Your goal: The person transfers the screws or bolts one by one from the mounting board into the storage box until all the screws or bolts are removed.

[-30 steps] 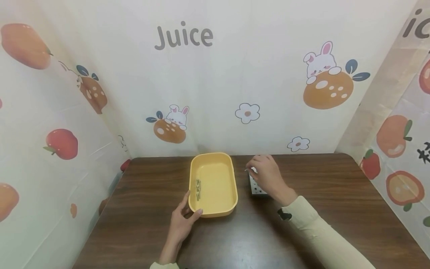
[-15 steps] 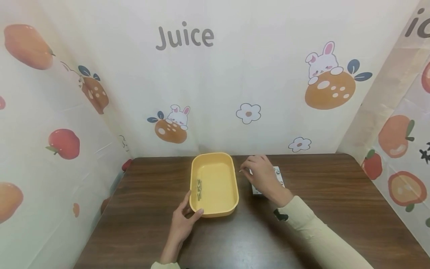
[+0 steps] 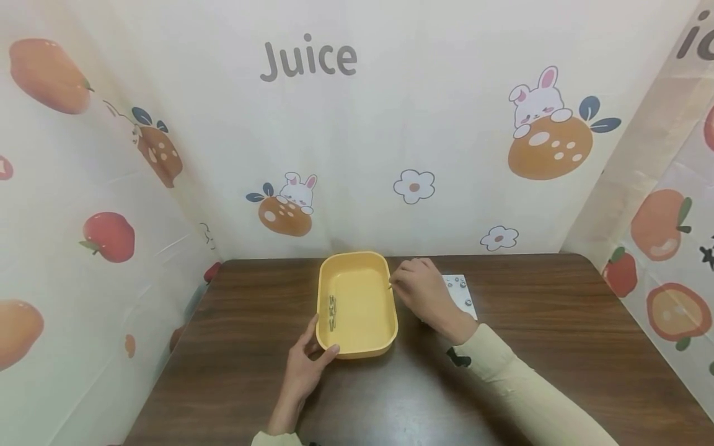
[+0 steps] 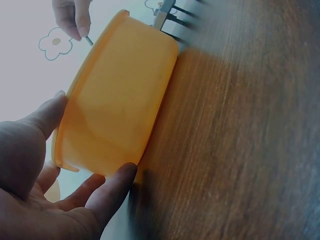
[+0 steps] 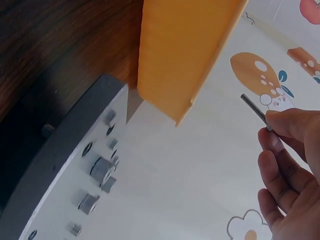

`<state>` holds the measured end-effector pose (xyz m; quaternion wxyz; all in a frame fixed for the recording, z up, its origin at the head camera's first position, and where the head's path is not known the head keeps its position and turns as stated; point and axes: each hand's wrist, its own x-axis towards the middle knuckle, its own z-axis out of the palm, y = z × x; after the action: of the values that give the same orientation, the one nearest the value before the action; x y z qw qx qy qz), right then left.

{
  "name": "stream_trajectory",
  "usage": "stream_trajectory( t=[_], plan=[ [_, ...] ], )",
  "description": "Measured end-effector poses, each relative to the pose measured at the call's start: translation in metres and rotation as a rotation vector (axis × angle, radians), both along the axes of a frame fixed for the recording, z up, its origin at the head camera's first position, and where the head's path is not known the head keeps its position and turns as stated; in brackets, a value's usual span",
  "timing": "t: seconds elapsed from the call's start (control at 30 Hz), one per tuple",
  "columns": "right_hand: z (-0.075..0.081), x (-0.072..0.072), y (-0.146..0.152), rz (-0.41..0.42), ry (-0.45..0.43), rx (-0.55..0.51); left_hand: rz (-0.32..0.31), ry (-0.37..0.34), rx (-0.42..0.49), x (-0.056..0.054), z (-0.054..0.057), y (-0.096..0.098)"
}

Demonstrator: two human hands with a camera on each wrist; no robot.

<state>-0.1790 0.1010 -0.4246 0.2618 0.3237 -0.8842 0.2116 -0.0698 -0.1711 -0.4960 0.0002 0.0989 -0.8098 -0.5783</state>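
Note:
My left hand point(image 3: 304, 371) grips the near left corner of a yellow plastic tray point(image 3: 365, 310), thumb at the near rim and fingers along the side. Several thin metal pieces point(image 3: 332, 314) lie along the tray's left side. Beside the tray's right rim, my right hand point(image 3: 423, 292) pinches a slim metal pin point(image 5: 255, 108) between thumb and index finger. The right wrist view shows the pin sticking out from the fingertips, apart from the tray. A white-topped plate point(image 3: 463, 297) with screws and holes stands right of the tray, partly hidden behind the right hand.
The tray and plate stand on a dark wooden table point(image 3: 530, 322). A pale curtain point(image 3: 357, 136) printed with fruit and rabbits hangs just behind the table's far edge. In the right wrist view, several screws point(image 5: 101, 170) stand up from the plate and one threaded end pokes out underneath.
My right hand has moved left with the pin, from over the plate to the tray's right rim, uncovering part of the plate. The left hand keeps its grip on the tray.

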Motion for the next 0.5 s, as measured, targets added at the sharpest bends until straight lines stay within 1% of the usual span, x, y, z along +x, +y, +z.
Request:
stream_trajectory(
  t=[0.27, 0.4, 0.5],
  plan=[
    [0.000, 0.003, -0.008, 0.016, -0.005, 0.024, -0.006, 0.005, 0.007, 0.000, 0.002, 0.000],
    [0.000, 0.006, -0.013, 0.016, -0.015, 0.038, -0.008, 0.007, 0.006, 0.000, 0.001, 0.000],
    [0.001, 0.008, -0.017, 0.019, -0.003, 0.048, -0.010, 0.011, 0.004, 0.001, 0.000, -0.001]
  ],
)
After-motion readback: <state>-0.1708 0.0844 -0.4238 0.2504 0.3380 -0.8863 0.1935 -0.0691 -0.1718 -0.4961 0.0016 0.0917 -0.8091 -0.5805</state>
